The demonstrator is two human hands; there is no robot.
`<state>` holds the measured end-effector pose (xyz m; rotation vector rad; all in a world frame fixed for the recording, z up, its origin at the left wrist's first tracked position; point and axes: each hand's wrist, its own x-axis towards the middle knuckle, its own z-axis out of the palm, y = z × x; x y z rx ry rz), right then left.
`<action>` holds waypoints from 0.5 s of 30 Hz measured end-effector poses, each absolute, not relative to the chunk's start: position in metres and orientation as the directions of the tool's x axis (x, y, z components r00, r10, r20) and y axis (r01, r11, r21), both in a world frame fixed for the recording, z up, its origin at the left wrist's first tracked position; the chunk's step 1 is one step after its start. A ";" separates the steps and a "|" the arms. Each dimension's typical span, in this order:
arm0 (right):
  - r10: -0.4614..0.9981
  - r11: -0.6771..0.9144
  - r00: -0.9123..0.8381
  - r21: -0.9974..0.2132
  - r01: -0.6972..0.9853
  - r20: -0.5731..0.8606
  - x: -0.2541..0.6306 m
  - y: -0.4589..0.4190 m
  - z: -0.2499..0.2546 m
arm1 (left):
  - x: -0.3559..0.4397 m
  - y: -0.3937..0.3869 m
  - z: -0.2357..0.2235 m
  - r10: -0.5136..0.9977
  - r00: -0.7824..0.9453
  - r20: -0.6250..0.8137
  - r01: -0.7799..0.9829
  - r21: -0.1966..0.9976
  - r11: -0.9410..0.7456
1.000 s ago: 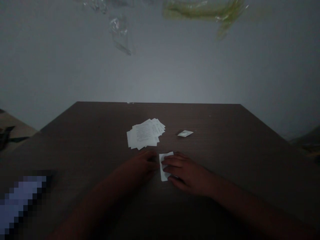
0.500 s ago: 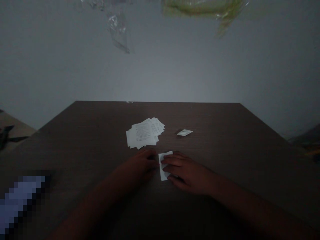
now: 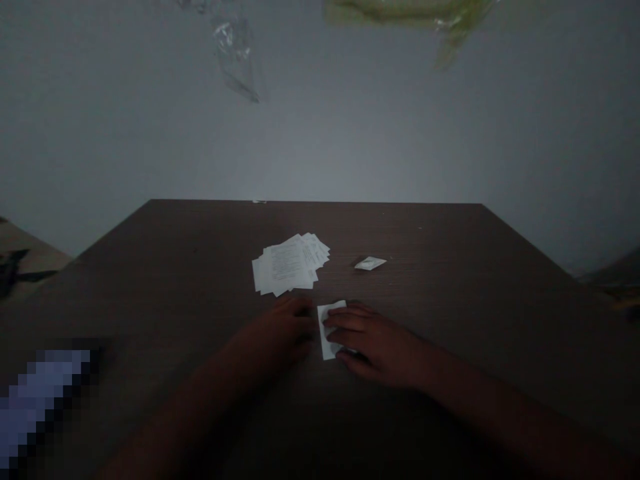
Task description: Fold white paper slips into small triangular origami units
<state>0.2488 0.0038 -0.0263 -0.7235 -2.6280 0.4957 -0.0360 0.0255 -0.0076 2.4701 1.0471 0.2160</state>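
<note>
A small white piece of paper (image 3: 326,348), apparently folded, lies on the brown table at the centre front. Across its right side rests my right hand (image 3: 373,343), fingers spread and laid flat on it, hiding that part. My left hand (image 3: 293,327) is just left of the paper's left edge, slightly blurred, its fingers bent but apart and nothing visible in them. Beyond it sits a fanned pile of printed white paper sheets (image 3: 285,267). Farther right is a small folded paper piece (image 3: 370,264), pointed at its ends.
The brown table (image 3: 200,227) meets a pale wall (image 3: 320,133) at its back edge. A pixelated rectangular object (image 3: 45,400) lies at the front left. Clear plastic (image 3: 235,53) and a yellowish plastic item (image 3: 400,12) hang on the wall.
My left hand has drawn slightly left, away from the paper's edge. My right hand stays on the paper. The view has tilted very slightly.
</note>
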 end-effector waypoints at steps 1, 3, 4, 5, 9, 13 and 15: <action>0.542 0.807 -0.802 -0.423 0.412 0.253 0.249 0.004 -0.027 | -0.036 0.025 -0.007 0.714 0.699 -0.040 0.649 0.454 -0.610; 0.536 0.812 -0.803 -0.420 0.406 0.261 0.249 0.004 -0.027 | -0.035 0.025 -0.003 0.711 0.699 -0.077 0.661 0.447 -0.602; 0.535 0.813 -0.802 -0.419 0.405 0.265 0.249 0.004 -0.027 | -0.035 0.025 0.000 0.710 0.698 -0.095 0.668 0.446 -0.597; 0.534 0.815 -0.801 -0.417 0.402 0.271 0.249 0.004 -0.027 | -0.034 0.025 0.003 0.709 0.696 -0.110 0.673 0.445 -0.591; 0.536 0.815 -0.799 -0.415 0.405 0.273 0.249 0.004 -0.028 | -0.032 0.026 0.014 0.710 0.692 -0.131 0.671 0.479 -0.566; 0.544 0.811 -0.794 -0.413 0.415 0.270 0.248 0.003 -0.027 | -0.033 0.027 0.018 0.734 0.669 -0.117 0.674 0.511 -0.533; 0.544 0.812 -0.792 -0.412 0.413 0.277 0.248 0.003 -0.027 | -0.032 0.027 0.015 0.750 0.656 -0.091 0.683 0.495 -0.537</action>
